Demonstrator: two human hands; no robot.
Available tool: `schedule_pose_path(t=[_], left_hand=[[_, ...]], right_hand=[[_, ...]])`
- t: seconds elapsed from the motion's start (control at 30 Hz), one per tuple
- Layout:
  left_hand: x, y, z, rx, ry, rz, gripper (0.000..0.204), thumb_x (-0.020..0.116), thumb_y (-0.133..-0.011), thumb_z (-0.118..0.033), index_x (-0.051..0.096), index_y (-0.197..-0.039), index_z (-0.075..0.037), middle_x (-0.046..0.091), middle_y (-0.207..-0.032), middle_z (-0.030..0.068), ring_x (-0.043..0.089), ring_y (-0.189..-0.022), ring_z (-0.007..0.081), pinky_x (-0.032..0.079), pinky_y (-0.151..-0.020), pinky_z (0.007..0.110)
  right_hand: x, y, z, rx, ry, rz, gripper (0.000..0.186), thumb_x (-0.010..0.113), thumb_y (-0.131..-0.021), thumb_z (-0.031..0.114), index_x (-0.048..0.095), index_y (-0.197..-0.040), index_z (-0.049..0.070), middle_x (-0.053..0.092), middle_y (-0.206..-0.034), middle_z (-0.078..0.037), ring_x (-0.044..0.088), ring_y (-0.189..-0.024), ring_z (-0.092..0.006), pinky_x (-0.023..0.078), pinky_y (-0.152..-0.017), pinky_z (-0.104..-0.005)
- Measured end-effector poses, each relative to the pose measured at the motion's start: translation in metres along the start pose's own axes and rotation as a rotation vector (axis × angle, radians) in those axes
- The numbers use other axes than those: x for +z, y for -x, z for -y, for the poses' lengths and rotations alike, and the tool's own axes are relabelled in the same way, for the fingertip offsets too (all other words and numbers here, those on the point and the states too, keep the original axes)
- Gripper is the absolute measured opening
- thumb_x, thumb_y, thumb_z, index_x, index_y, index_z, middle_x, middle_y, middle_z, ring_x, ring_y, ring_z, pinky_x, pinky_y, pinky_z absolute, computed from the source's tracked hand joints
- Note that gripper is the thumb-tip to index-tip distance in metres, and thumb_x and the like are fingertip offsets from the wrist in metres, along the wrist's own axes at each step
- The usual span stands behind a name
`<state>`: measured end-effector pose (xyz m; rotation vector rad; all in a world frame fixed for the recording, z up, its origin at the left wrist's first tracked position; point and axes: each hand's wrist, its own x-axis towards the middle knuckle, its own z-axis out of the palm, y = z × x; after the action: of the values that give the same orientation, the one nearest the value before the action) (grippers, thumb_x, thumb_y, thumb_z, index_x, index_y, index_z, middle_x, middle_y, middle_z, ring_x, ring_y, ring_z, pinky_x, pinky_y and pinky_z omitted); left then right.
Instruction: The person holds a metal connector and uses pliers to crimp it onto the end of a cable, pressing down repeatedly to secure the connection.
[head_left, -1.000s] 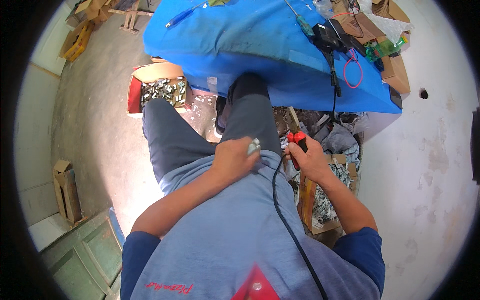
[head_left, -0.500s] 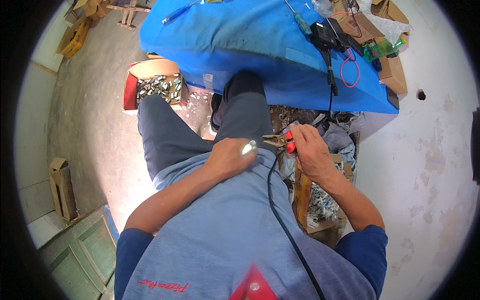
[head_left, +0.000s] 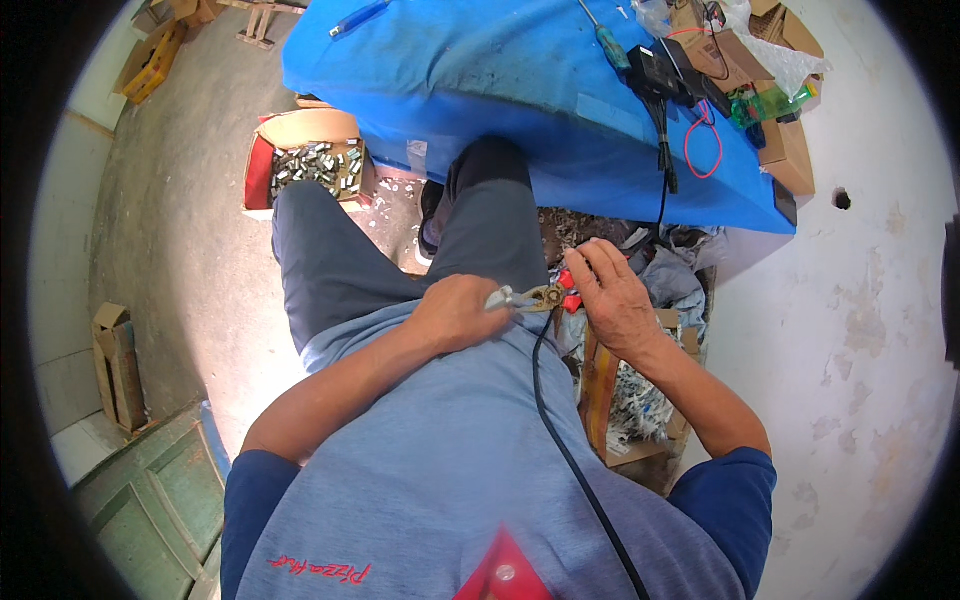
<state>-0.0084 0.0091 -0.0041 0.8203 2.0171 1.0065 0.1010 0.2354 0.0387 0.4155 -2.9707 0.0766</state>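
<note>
Over my lap, my left hand is closed around a small silvery metal piece, whose end sticks out past the thumb. My right hand holds a pair of pliers with red handles. The jaws of the pliers point left and meet the end of the metal piece. Whether they grip it firmly cannot be told. A black cable runs down over my shirt from near the pliers.
A blue cloth-covered table stands ahead, with a screwdriver, a black adapter and a green bottle on it. A carton of small metal parts sits beyond my left knee. Scraps fill a box at my right.
The pliers have moved left, and their jaws now meet the metal piece in my left hand. My right hand's fingers have shifted on the handles.
</note>
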Motion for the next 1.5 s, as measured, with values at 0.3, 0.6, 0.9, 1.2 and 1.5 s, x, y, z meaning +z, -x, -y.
schedule_pose_path(t=[0.3,0.6,0.9,1.2,1.5], left_hand=[[0.0,-0.001,0.006,0.012,0.065,0.132,0.036,0.066,-0.086,-0.034,0.068,-0.088,0.002,0.065,-0.074,0.0214,0.065,-0.071,0.0338,0.048,-0.068,0.043],[0.001,-0.002,0.007,0.032,0.038,0.132,0.035,0.066,-0.086,-0.033,0.068,-0.09,0.002,0.066,-0.075,0.0206,0.066,-0.071,0.0311,0.049,-0.068,0.041],[0.001,-0.003,0.009,0.024,0.131,0.155,0.033,0.065,-0.087,-0.029,0.067,-0.087,0.004,0.062,-0.067,0.0124,0.058,-0.064,0.0171,0.047,-0.064,0.037],[0.0,-0.002,0.009,-0.011,0.273,0.203,0.036,0.066,-0.089,-0.032,0.065,-0.084,0.004,0.058,-0.068,0.0038,0.052,-0.066,0.0118,0.044,-0.061,0.033],[-0.006,-0.004,0.009,-0.046,0.351,0.287,0.042,0.062,-0.088,-0.038,0.068,-0.093,0.003,0.066,-0.077,0.0114,0.059,-0.074,0.0166,0.048,-0.071,0.036]], right_hand=[[0.004,-0.008,-0.005,-0.041,0.122,-0.062,0.05,0.06,-0.079,0.006,0.053,-0.128,0.0,0.054,-0.125,-0.015,0.051,-0.122,-0.0331,0.049,-0.096,-0.0388],[0.006,-0.015,-0.006,-0.065,0.113,-0.059,0.051,0.06,-0.078,0.006,0.053,-0.127,-0.003,0.054,-0.123,-0.016,0.051,-0.121,-0.0331,0.048,-0.095,-0.0389],[0.008,-0.006,0.007,0.122,-0.126,0.13,0.052,0.059,-0.075,-0.002,0.051,-0.126,-0.006,0.055,-0.119,-0.02,0.052,-0.115,-0.0365,0.048,-0.097,-0.0404],[0.0,-0.001,0.013,0.258,-0.289,0.229,0.056,0.058,-0.072,-0.003,0.048,-0.128,-0.003,0.055,-0.121,-0.02,0.051,-0.116,-0.0385,0.048,-0.096,-0.043],[-0.004,-0.001,0.01,0.27,-0.288,0.228,0.061,0.059,-0.072,-0.005,0.047,-0.131,-0.003,0.052,-0.124,-0.021,0.048,-0.122,-0.039,0.045,-0.102,-0.0446]])
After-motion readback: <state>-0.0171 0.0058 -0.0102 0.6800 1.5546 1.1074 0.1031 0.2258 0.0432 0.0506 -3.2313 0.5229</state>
